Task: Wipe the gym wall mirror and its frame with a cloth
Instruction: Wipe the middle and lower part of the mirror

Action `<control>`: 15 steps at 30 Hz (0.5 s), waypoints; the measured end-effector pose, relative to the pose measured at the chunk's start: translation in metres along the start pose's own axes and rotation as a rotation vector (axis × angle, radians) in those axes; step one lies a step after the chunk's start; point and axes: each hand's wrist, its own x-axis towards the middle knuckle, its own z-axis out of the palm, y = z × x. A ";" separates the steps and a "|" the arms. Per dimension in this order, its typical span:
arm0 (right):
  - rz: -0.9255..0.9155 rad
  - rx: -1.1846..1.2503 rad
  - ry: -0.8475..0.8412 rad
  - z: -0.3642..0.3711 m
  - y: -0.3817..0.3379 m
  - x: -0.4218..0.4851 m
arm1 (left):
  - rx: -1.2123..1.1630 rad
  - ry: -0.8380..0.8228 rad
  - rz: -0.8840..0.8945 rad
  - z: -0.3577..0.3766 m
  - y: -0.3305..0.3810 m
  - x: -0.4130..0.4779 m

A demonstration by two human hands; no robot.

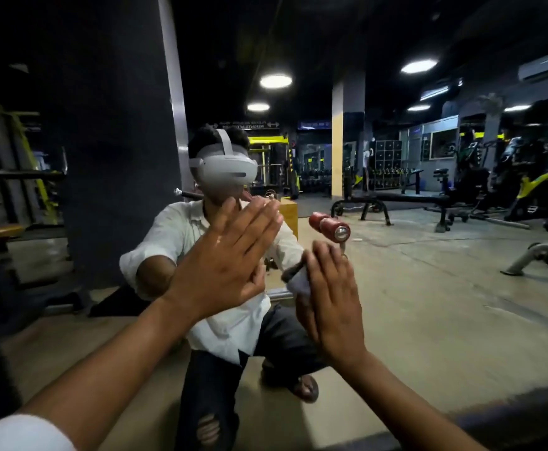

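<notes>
One cloth (299, 282) beneath right grip (334, 304)

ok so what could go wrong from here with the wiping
1. The bare left hand lies flat on the mirror, so it may leave prints on the glass.
2. The cloth is mostly hidden under the right hand, so its fingers could smear the glass past the cloth's edge.
3. The red roller shows just above the right fingertips, so an upward stroke might knock it.
</notes>
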 end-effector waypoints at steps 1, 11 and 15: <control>-0.117 -0.044 -0.056 -0.004 0.009 -0.010 | 0.001 0.009 0.000 0.001 0.000 -0.001; -0.062 0.023 -0.039 -0.018 0.025 -0.013 | 0.029 0.039 -0.046 -0.006 0.003 0.005; 0.022 -0.070 0.120 -0.047 0.069 0.049 | 0.039 0.094 -0.069 -0.021 -0.004 0.059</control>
